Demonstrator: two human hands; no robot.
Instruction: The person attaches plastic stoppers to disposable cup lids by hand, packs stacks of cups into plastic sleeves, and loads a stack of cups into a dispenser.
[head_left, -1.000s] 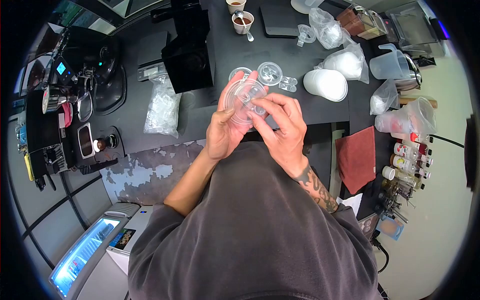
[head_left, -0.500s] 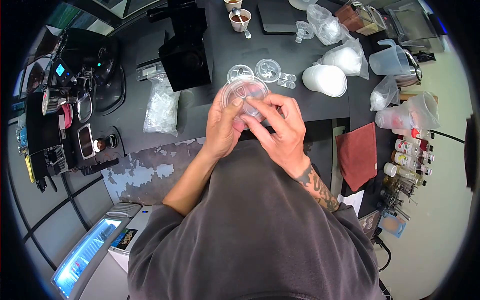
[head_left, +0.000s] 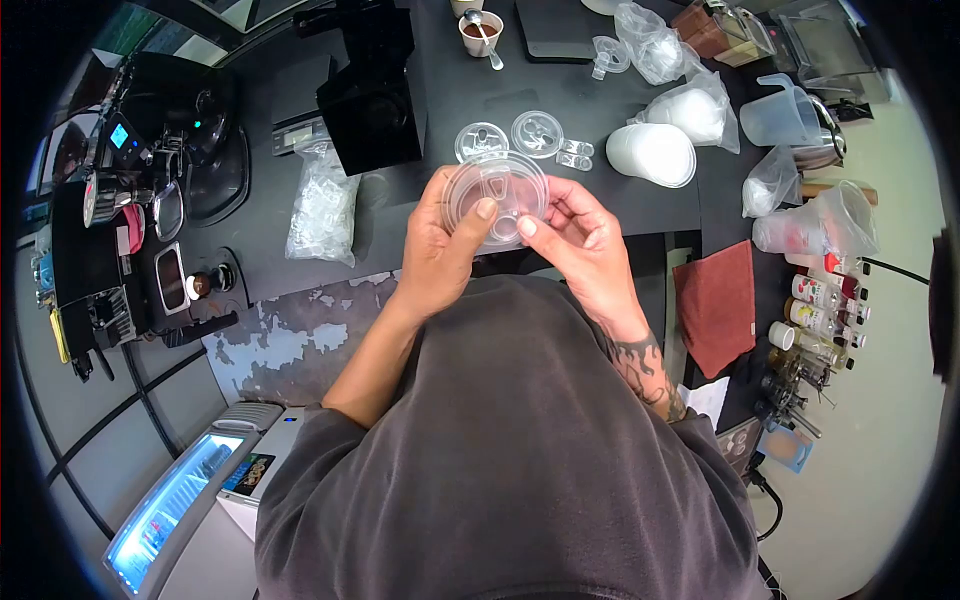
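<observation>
Thumbs pin the lid (head_left: 497, 195) from both sides: my left hand (head_left: 440, 250) grips its rim at 9 o'clock, my right hand (head_left: 585, 235) pinches it at 4 o'clock, fingers curled narrow behind. I hold the lid tilted toward me above the counter (head_left: 450, 100) edge, its moulded tab running from 12 to 6. Both hands are equally near. At 12 o'clock, 2 more lids (head_left: 510, 135) lie flat; a bag (head_left: 322, 205) sits at 9.
</observation>
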